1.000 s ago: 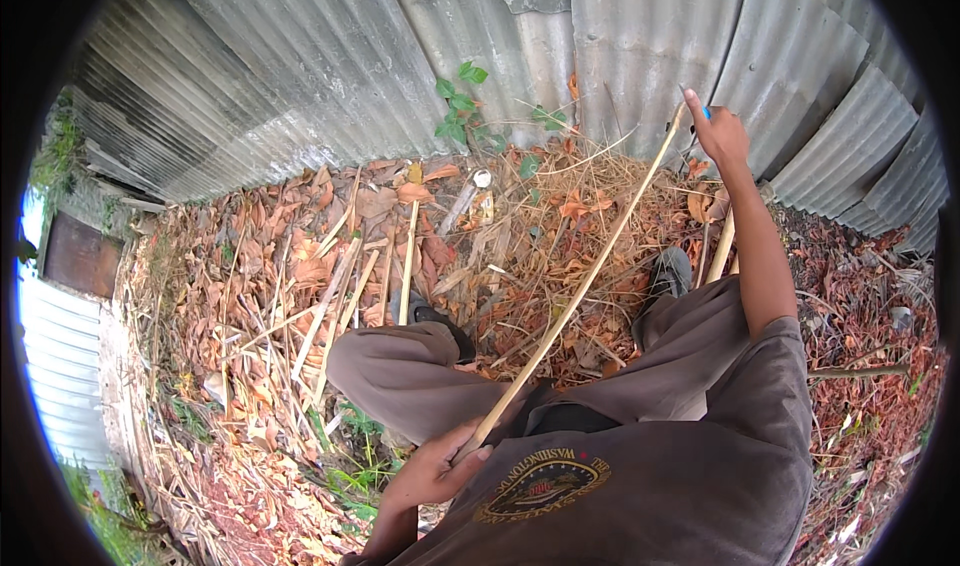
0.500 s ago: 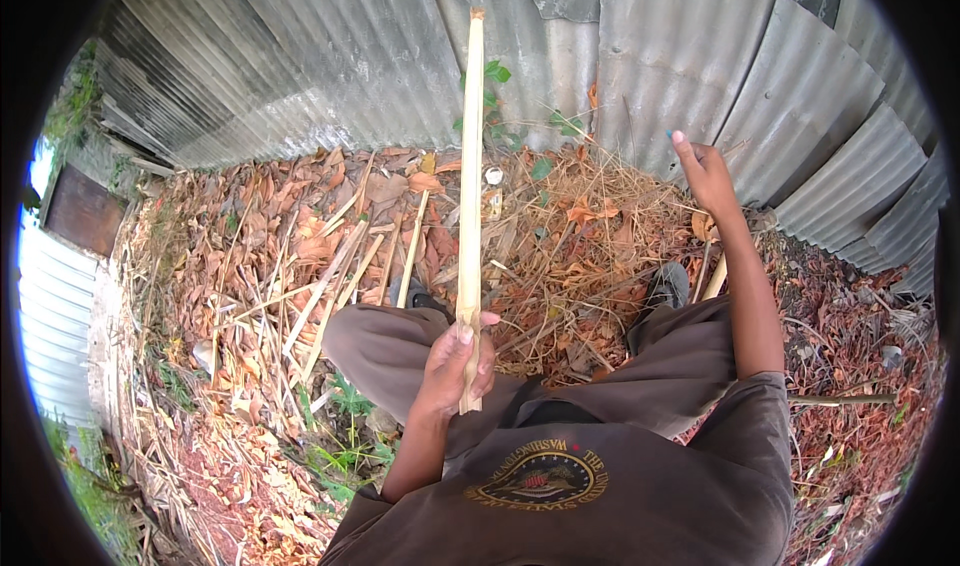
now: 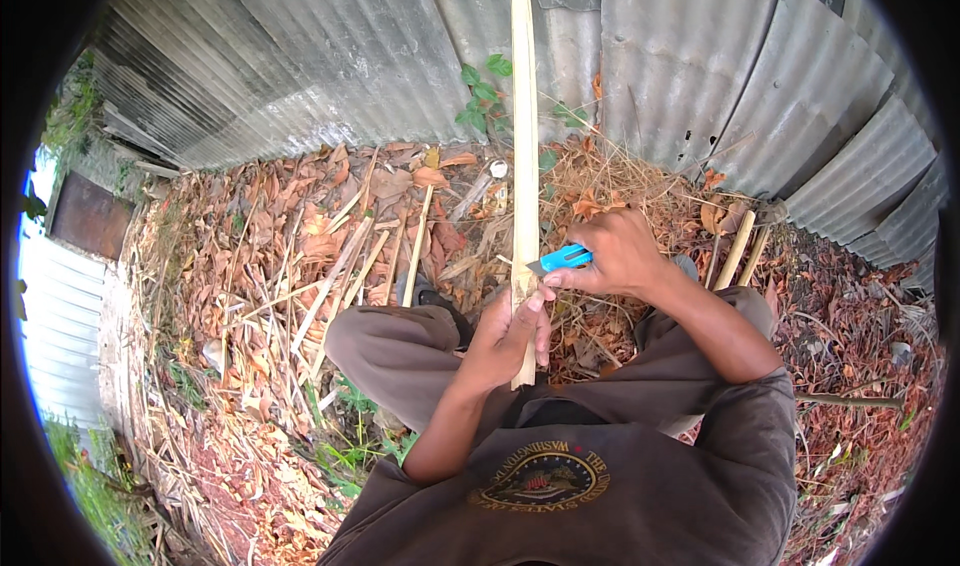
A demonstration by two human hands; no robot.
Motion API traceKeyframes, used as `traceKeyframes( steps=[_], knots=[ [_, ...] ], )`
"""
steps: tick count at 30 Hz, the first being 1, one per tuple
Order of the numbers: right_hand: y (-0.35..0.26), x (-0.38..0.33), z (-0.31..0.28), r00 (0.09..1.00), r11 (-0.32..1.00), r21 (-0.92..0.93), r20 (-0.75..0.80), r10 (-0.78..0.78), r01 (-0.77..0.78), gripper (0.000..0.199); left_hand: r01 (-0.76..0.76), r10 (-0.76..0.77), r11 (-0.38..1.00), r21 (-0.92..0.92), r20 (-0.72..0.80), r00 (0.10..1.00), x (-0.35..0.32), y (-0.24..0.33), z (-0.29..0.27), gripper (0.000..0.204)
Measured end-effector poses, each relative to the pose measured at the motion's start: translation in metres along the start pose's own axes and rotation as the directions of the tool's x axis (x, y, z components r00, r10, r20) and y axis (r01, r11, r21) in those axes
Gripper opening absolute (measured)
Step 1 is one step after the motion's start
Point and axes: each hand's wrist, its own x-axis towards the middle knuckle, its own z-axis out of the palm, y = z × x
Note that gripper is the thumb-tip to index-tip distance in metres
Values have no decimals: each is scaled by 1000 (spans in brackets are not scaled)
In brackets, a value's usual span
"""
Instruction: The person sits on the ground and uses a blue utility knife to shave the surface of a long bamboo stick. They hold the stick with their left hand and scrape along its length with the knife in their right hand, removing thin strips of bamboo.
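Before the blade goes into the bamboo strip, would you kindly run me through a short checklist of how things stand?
1. Left hand gripping the bamboo strip near its lower end: ok.
2. Right hand holding the blue knife: ok.
3. Blade at the strip's edge: ok; whether it bites, cannot tell.
4. Left fingertips clear of the blade: not ok, they sit just below it.
5. Strip roughly upright, in front of the corrugated metal wall: ok.
6. Knees clear of the strip: ok.

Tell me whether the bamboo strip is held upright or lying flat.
Upright. The bamboo strip rises from the left hand straight up past the metal fence, while the right hand presses a blue knife against it.
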Motion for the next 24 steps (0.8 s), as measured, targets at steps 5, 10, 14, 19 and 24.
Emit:
traceKeyframes(
  steps=[5, 10, 14, 19, 24],
  knots=[
    [6, -5, 4, 999, 999, -41, -49, -16, 14, 70, 33, -35, 998, 59, 42, 998, 0, 11, 1, 23],
    [19, 7, -4, 981, 986, -158, -177, -85, 57, 72, 86, -79, 994, -70, 97, 992, -3, 16, 3, 25],
    [45, 15, -3, 970, 981, -169, -235, 55, -97, 70, 99, -93, 994, -55, 109, 990, -6, 22, 6, 25],
    [28, 17, 6, 966, 983, -94, -223, 134, -158, 68, 108, -98, 991, -75, 128, 987, -7, 26, -2, 24],
    [14, 9, 10, 983, 995, -96, -183, 0, -18, 69, 122, -109, 985, -120, 109, 988, -11, 24, -3, 25]
  ],
)
